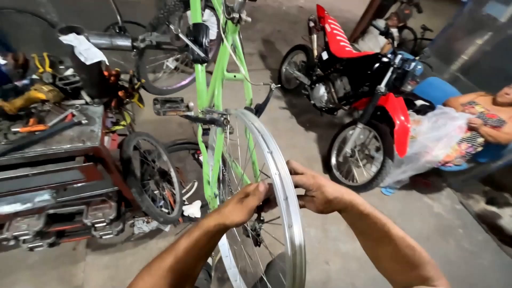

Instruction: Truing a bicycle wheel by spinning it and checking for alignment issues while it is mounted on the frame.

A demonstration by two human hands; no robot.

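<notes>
A bare silver bicycle rim (292, 213) with thin spokes stands upright in the fork of a bright green bicycle frame (210, 96). My left hand (242, 202) reaches in from the left side, its fingers pinched on a spoke near the hub. My right hand (314, 189) comes from the right, thumb and fingers closed around the rim's edge. The hub (256, 232) sits just below my hands, partly hidden by them.
A cluttered metal tool bench (48, 138) with drawers stands at the left, a small tyred wheel (152, 178) leaning on it. A red and black motorbike (362, 90) is parked at the right. A person (480, 122) sits at the far right with a plastic bag.
</notes>
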